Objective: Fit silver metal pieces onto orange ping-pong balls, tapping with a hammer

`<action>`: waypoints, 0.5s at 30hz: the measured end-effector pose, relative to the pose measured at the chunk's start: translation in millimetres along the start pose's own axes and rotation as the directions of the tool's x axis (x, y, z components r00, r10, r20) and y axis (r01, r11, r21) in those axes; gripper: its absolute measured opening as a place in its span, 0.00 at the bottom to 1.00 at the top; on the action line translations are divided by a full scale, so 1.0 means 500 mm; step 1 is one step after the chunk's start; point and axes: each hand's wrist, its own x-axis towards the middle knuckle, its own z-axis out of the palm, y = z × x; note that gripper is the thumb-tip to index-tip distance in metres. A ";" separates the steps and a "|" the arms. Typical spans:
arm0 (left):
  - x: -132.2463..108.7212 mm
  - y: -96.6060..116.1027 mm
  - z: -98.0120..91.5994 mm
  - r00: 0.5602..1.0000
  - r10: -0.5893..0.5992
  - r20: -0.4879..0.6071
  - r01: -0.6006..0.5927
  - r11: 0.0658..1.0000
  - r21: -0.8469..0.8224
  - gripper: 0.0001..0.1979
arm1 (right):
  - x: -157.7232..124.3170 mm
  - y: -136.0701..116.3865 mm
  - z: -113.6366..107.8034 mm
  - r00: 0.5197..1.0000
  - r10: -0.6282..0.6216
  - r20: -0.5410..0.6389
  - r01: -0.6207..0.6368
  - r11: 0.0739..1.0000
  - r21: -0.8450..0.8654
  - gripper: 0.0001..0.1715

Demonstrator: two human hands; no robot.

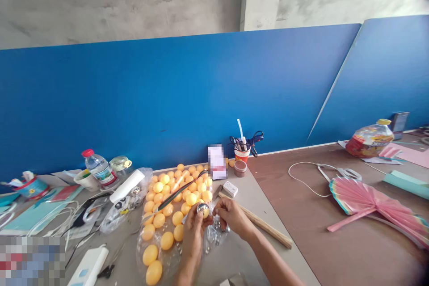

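Note:
My left hand [193, 229] is closed around a small shiny silver ball [202, 208], held up over the table. My right hand [230, 216] is pinched beside it, fingertips touching the ball and a piece of crinkled clear plastic [214, 231]; what it holds beyond that I cannot make out. Just left of my hands lies a clear plastic bag with several orange ping-pong balls [169, 203] spilling over the grey table [250, 199]. A dark cable [181, 194] runs across the balls.
A wooden stick [264, 225] lies right of my hands. A water bottle [99, 168], cups, a white tube [126, 186] and cables crowd the left. A red cup with pens [241, 152], a pink paper fan [368, 203] and a snack bag [368, 139] stand before the blue partition [187, 98].

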 end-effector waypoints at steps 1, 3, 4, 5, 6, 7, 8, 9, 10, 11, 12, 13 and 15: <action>0.000 -0.001 -0.001 1.000 0.001 -0.001 -0.001 1.000 0.006 0.23 | 0.000 0.000 0.001 1.000 -0.009 0.008 0.008 0.996 0.084 0.08; 0.001 -0.003 -0.002 1.000 0.006 -0.001 -0.006 1.000 0.014 0.24 | 0.000 0.000 0.003 0.999 -0.043 0.003 0.041 0.966 0.256 0.16; 0.001 -0.003 -0.003 1.000 0.010 0.001 -0.010 1.000 0.017 0.24 | 0.000 0.000 0.004 0.999 -0.054 0.001 0.050 0.941 0.336 0.19; 0.000 -0.003 -0.003 1.000 0.014 0.006 -0.014 1.000 0.023 0.24 | 0.000 -0.001 0.004 0.998 -0.058 0.007 0.050 0.913 0.404 0.22; 0.000 -0.002 -0.002 1.000 0.018 0.015 -0.018 0.999 0.033 0.24 | -0.001 -0.002 0.004 0.998 -0.057 0.018 0.042 0.888 0.459 0.25; -0.001 -0.001 -0.002 0.999 0.022 0.025 -0.023 0.999 0.044 0.24 | -0.002 -0.004 0.004 0.998 -0.050 0.039 0.024 0.867 0.498 0.26; -0.002 0.000 -0.001 0.999 0.024 0.035 -0.026 0.998 0.058 0.23 | -0.003 -0.006 0.004 0.997 -0.041 0.064 0.001 0.850 0.526 0.27; -0.003 0.002 0.000 0.999 0.025 0.045 -0.028 0.997 0.071 0.24 | -0.005 -0.009 0.004 0.995 -0.032 0.094 -0.024 0.838 0.544 0.27; -0.004 0.003 0.000 0.998 0.025 0.050 -0.029 0.996 0.082 0.24 | -0.007 -0.012 0.004 0.992 -0.023 0.123 -0.049 0.832 0.553 0.27; -0.004 0.005 0.001 0.998 0.024 0.053 -0.029 0.995 0.091 0.24 | -0.009 -0.015 0.004 0.989 -0.016 0.147 -0.069 0.830 0.553 0.26; -0.005 0.005 0.001 0.998 0.023 0.052 -0.028 0.995 0.098 0.25 | -0.011 -0.018 0.005 0.987 -0.011 0.162 -0.081 0.833 0.548 0.24; -0.005 0.005 0.001 0.999 0.020 0.051 -0.025 0.994 0.106 0.25 | -0.012 -0.021 0.006 0.986 -0.008 0.167 -0.084 0.838 0.539 0.23; -0.005 0.004 0.001 0.998 0.017 0.055 -0.024 0.992 0.125 0.26 | -0.013 -0.022 0.010 0.989 -0.008 0.146 -0.070 0.853 0.517 0.20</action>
